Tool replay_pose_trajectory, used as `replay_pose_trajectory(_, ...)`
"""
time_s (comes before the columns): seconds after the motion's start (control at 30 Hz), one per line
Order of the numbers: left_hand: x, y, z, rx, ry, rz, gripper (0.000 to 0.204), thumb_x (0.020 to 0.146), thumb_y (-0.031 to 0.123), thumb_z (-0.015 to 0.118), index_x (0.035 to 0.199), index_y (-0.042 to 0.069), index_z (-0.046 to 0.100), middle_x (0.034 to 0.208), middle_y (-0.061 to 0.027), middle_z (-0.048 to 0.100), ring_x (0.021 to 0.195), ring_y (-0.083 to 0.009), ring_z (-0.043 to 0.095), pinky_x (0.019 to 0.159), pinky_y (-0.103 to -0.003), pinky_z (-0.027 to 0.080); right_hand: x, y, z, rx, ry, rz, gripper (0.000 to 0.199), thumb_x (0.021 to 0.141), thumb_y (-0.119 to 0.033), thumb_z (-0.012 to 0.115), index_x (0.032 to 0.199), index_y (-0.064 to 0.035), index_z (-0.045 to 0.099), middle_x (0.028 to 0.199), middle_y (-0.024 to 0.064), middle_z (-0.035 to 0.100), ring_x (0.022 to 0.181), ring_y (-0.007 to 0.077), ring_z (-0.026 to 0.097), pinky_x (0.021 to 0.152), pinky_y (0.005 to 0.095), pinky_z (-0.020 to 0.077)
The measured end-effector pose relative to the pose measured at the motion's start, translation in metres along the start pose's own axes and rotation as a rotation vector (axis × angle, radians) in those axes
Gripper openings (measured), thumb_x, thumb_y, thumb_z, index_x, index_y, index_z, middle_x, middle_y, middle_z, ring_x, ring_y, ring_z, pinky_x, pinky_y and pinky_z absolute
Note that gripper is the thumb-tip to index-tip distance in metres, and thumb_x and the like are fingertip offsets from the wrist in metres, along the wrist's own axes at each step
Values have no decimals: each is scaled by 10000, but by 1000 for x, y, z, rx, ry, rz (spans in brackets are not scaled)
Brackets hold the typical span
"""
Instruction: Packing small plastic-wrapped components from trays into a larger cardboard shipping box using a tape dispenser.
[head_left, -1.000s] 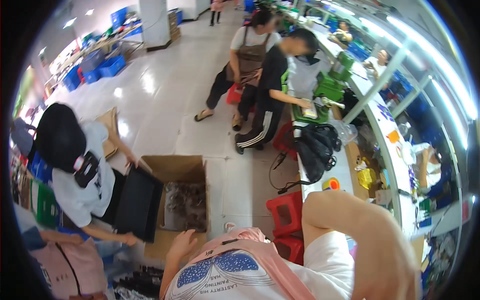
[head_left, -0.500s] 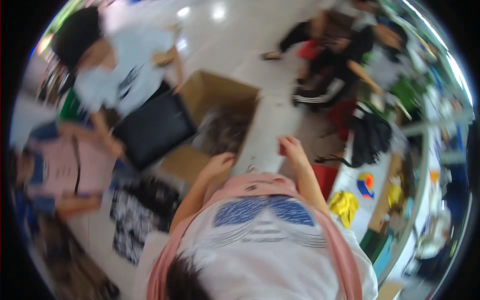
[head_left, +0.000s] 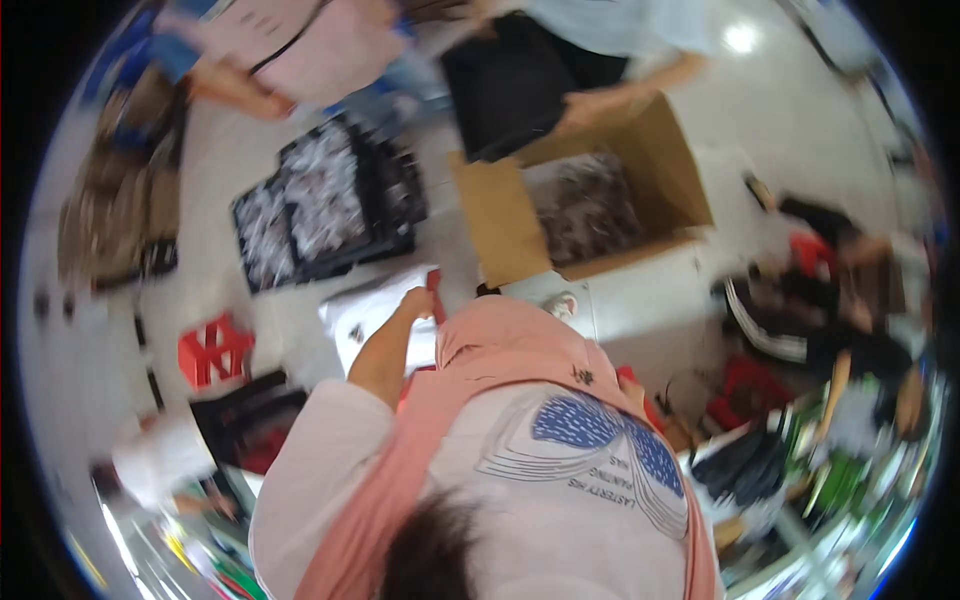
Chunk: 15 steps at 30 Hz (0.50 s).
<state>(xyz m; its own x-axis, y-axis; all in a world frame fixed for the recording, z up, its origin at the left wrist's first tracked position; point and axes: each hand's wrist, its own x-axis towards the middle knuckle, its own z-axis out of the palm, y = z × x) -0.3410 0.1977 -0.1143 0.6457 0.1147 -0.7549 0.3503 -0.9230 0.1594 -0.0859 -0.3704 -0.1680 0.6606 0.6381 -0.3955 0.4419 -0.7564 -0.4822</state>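
My left hand (head_left: 418,302) is at the right edge of a white plastic package (head_left: 375,318), which lies on something red, seemingly a stool. The hand overlaps the package, but its fingers are blurred, so I cannot tell whether they grip it. My right hand is out of sight, with the pink apron (head_left: 520,335) over my lap. Ahead of me stands an open cardboard box (head_left: 690,190) holding a pile of clear-bagged items (head_left: 590,210). Above its left flap a co-worker's hands hold a black tray (head_left: 510,85).
Left of the box, black trays (head_left: 395,215) are stacked, with shiny bagged pieces (head_left: 325,195) on top. A red stool (head_left: 215,350) stands farther left. A person in a pink apron (head_left: 300,50) is beyond the trays. At right, people sit near a cluttered bench (head_left: 800,490).
My view has swung left, so the box and co-workers appear farther right. My left hand has moved from near the box to the white package. My right hand has gone out of view.
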Motion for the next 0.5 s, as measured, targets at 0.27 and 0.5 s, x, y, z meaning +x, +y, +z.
replay_pose_trajectory(0.27, -46, 47, -18, -1181, 640, -664, 343, 767, 261, 552, 1063, 94, 596, 914, -168, 642, 876, -330, 612, 787, -405, 479, 134, -153, -83, 738, -357, 715, 156, 801, -137, 552, 869, 2, 529, 623, 88, 541, 473, 148, 527, 356, 249, 366)
replay_pose_trajectory(0.5, -26, -142, 51, -2580, 1288, -1082, 384, 817, 346, 589, 1033, 49, 477, 802, -110, 550, 626, -214, 564, 598, -331, 515, 265, -384, -26, 621, -539, 360, 216, 831, -223, 547, 897, -17, 556, 701, 93, 581, 580, 169, 590, 498, 260, 460)
